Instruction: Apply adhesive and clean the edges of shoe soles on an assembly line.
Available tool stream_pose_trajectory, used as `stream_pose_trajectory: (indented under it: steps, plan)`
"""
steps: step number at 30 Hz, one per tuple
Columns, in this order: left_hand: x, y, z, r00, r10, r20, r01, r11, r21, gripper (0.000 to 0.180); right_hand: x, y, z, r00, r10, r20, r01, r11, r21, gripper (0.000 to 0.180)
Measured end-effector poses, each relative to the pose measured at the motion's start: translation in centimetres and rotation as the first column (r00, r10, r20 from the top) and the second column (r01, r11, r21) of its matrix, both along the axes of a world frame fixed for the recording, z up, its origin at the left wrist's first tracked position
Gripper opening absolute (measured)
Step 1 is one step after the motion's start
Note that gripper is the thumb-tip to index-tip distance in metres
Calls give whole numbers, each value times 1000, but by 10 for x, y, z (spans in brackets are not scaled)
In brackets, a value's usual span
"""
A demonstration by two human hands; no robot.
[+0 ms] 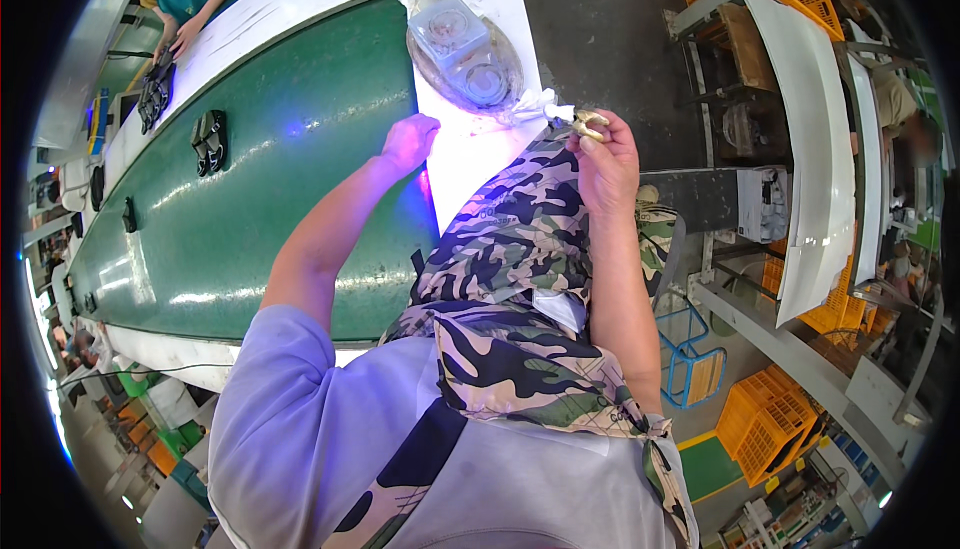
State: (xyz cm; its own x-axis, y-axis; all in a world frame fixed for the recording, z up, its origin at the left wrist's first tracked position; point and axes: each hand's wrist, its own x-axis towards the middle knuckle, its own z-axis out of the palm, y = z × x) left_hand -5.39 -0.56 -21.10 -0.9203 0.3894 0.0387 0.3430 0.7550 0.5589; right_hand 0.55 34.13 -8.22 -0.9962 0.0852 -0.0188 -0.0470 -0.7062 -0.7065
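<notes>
My right hand is closed on a cream-coloured tool with a looped handle, held over the apron. White crumpled cloth shows at the tool's far end; whether it is wrapped on it I cannot tell. At the edge between the green conveyor belt and the brightly lit white tabletop, my left hand rests with curled fingers, and what they hold, if anything, is hidden. Beyond both hands, a worn oval tray bears translucent plastic tubs.
Black strappy sandals lie on the belt, with another dark shoe farther left. A co-worker's hands are at the far left by more black footwear. To my right stand a blue-framed stool and orange crates.
</notes>
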Motion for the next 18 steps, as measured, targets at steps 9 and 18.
stream_pose_trajectory:
  steps: [9, 18]
  plan:
    - [9, 6, 6, 983, 162, 88, -163, 987, 5, 28, 24, 4, 45, 980, -146, -139, 189, 902, 388, 43]
    - [1, 15, 10, 983, 176, 55, -171, 981, -91, 23, 51, 3, 78, 868, -186, -460, 491, 463, 738, 33]
